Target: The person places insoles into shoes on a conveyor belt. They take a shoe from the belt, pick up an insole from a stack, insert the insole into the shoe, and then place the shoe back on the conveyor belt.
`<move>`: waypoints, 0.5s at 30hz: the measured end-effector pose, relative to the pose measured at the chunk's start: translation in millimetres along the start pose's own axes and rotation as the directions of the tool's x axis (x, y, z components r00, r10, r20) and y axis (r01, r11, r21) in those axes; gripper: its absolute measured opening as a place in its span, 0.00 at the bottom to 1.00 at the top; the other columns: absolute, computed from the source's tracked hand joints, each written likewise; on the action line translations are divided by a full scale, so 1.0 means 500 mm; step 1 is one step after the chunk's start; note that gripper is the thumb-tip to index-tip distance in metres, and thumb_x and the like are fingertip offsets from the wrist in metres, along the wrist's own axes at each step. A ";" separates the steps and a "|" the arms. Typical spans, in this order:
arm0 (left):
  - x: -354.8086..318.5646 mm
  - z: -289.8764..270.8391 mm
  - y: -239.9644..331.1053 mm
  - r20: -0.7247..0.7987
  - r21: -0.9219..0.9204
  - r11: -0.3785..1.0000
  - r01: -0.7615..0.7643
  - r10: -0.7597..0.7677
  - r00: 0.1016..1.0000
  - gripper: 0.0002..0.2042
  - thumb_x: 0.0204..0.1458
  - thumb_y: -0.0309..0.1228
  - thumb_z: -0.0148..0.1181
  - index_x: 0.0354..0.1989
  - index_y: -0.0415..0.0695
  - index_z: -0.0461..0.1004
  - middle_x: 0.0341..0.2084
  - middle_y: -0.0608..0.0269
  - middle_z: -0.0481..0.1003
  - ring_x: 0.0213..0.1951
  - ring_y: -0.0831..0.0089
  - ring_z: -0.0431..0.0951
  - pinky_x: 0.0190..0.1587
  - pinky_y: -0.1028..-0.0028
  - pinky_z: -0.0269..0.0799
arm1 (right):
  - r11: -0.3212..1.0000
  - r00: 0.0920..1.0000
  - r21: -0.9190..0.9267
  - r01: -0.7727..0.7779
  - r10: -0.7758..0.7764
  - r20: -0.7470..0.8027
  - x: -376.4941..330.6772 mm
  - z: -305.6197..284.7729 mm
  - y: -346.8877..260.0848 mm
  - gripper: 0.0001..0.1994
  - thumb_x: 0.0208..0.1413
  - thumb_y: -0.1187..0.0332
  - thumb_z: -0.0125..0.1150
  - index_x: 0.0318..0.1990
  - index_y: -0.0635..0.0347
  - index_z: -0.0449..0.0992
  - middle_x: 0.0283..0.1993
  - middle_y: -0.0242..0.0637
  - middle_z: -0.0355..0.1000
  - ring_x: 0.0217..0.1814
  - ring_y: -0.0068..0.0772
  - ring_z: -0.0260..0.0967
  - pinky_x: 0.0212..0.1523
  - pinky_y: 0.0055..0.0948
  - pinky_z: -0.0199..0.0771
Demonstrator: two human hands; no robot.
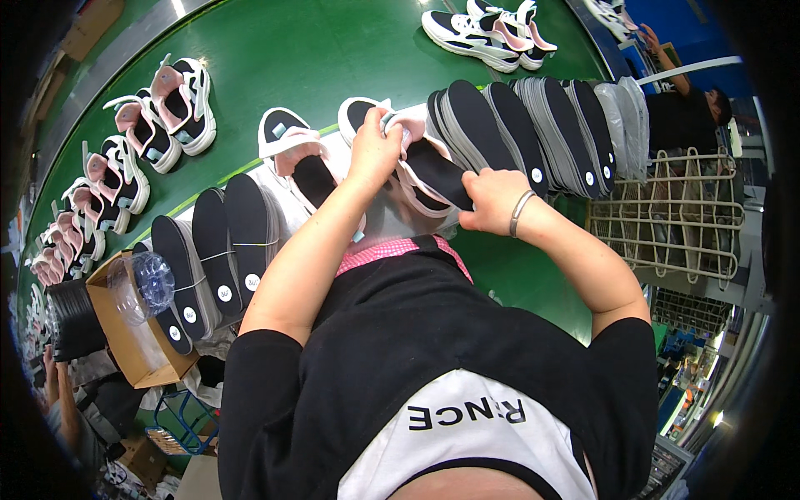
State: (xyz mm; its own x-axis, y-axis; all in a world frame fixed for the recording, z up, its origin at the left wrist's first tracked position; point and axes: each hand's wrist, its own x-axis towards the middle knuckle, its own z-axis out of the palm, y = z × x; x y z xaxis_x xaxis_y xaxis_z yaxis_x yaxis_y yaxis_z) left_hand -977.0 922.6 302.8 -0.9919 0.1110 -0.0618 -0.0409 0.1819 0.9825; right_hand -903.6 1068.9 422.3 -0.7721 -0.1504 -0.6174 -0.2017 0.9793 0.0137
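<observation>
My left hand (375, 152) is closed on the pink-lined tongue of a white, black and pink sneaker (357, 108), whose toe points away from me. My right hand (497, 200), with a metal bangle at the wrist, pinches the heel end of a black insole (437, 172). The insole's front part lies inside the sneaker's opening; its tip is hidden there. Just left of this shoe stands a matching sneaker (283, 133) with a dark insole showing in it. My left forearm covers part of that shoe.
Stacks of black insoles (475, 125) stand at the right; banded insole bundles (212, 242) are at the left. A cardboard box (133, 333) holds clear plastic. Sneakers line the green conveyor (308, 50), one pair (487, 37) farther off. A wire basket (667, 217) is right; co-workers stand at both sides.
</observation>
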 end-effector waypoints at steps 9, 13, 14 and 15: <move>-0.005 0.014 -0.022 0.044 -0.312 0.943 0.117 -0.108 0.993 0.14 0.46 0.28 0.48 0.41 0.35 0.59 0.22 0.54 0.70 0.20 0.72 0.72 0.22 0.75 0.66 | 0.994 0.961 0.031 0.105 -0.093 -0.260 0.145 0.078 -0.038 0.09 0.41 0.68 0.51 0.27 0.62 0.74 0.30 0.46 0.71 0.34 0.41 0.69 0.35 0.34 0.70; -0.008 0.018 -0.018 0.109 -0.485 0.849 0.210 -0.180 0.978 0.15 0.46 0.26 0.48 0.43 0.35 0.58 0.24 0.58 0.69 0.18 0.76 0.68 0.20 0.79 0.64 | 0.989 0.983 0.108 0.097 -0.078 -0.168 0.183 0.101 -0.023 0.08 0.40 0.69 0.52 0.28 0.61 0.74 0.33 0.44 0.71 0.36 0.42 0.69 0.37 0.36 0.68; -0.006 0.020 -0.014 0.122 -0.461 0.860 0.218 -0.182 0.976 0.14 0.47 0.26 0.48 0.42 0.36 0.58 0.24 0.58 0.69 0.19 0.77 0.69 0.20 0.79 0.65 | 0.985 0.991 0.161 0.057 -0.036 -0.127 0.193 0.101 -0.021 0.08 0.40 0.69 0.53 0.29 0.59 0.74 0.34 0.42 0.71 0.38 0.41 0.68 0.39 0.34 0.67; -0.004 0.022 -0.009 0.136 -0.436 0.871 0.225 -0.183 0.974 0.12 0.48 0.26 0.47 0.41 0.36 0.58 0.24 0.59 0.69 0.19 0.78 0.69 0.21 0.80 0.65 | 0.993 0.999 0.112 0.038 -0.033 -0.038 0.204 0.099 -0.018 0.08 0.39 0.70 0.52 0.29 0.60 0.75 0.34 0.44 0.71 0.38 0.41 0.69 0.39 0.34 0.68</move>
State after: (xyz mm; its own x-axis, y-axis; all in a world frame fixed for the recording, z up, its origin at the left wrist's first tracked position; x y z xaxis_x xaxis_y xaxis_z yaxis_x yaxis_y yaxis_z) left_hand -973.4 932.1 296.6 -0.9420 0.2073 -0.2639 -0.3109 -0.2425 0.9190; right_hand -950.7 1051.4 320.2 -0.7874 -0.1881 -0.5870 -0.1620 0.9820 -0.0974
